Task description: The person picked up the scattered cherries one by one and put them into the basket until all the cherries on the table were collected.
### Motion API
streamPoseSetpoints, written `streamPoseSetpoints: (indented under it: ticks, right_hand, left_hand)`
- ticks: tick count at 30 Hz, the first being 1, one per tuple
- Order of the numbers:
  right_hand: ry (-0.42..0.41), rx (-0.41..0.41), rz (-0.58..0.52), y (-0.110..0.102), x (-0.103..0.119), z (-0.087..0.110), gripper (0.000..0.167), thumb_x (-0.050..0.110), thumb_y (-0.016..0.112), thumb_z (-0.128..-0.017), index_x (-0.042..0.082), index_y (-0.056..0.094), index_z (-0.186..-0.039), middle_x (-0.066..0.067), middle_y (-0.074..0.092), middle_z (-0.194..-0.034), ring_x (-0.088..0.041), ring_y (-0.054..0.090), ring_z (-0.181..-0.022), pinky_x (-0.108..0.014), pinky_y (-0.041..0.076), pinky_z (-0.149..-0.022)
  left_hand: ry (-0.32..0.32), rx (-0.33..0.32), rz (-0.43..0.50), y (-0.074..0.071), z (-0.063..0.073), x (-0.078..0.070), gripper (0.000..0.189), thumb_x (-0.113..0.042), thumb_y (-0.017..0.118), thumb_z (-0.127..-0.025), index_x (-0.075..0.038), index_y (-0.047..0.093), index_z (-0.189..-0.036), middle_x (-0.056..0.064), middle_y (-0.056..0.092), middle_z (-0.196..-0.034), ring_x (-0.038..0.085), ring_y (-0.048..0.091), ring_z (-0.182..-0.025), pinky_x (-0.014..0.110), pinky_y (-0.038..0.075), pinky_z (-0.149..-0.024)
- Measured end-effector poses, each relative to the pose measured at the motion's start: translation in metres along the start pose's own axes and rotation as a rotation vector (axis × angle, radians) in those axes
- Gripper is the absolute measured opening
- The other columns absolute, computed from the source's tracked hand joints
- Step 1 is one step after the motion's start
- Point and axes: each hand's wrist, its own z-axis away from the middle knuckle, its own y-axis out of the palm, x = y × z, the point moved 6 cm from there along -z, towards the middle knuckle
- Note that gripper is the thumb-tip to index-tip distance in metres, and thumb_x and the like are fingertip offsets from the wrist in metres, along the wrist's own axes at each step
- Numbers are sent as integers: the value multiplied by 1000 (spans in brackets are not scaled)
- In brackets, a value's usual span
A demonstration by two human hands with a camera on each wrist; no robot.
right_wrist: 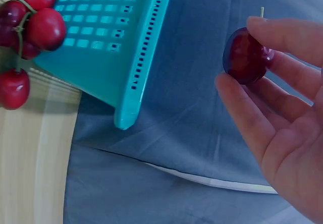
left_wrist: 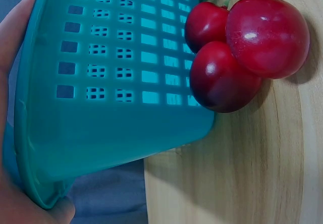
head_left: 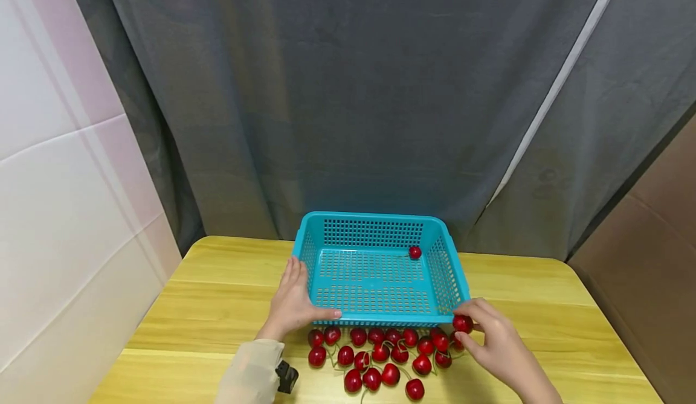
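A turquoise plastic basket with perforated walls stands on the table, a single cherry inside near its back right corner. My left hand holds the basket's front left corner, thumb along the front rim and fingers along the left side. Between the thumb and fingers of my right hand a dark red cherry is pinched, its short stem showing in the right wrist view. That hand is just outside the basket's front right corner. Several red cherries with green stems lie loose before the basket, some touching its front wall.
The pale yellow wooden table has rounded back corners. A grey curtain hangs behind it. White panels stand at the left and a brown panel at the right. A black band is on the left wrist.
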Motion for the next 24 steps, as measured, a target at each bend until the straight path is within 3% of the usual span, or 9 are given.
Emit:
streamPoseSetpoints:
  ticks: [8,17,24]
  right_hand:
    - [-72,-10,6,-5,4,-15,38,-9,77,-60,10,63,-90,6,57,-89,-8,59,-76,-19,53,-60]
    - [-24,97,-20,2,-2,-38,28,-1,75,-68,6,63,-92,0,59,-91,-13,59,-78,-23,54,-62]
    - [-64,144,27,11,-4,-61,26,1,75,-70,5,63,-93,-2,59,-91,-14,57,-77,-24,53,-63]
  left_hand:
    - [6,-11,10,0,0,-1,128,-61,79,-49,13,22,-137,26,8,-148,37,4,-137,50,17,-108]
    - [5,-13,8,0,1,-2,129,-64,77,-49,13,22,-137,26,9,-147,37,5,-137,51,18,-108]
    - [7,-15,5,0,1,-3,130,-65,76,-48,13,23,-137,26,9,-147,37,4,-137,50,18,-108]
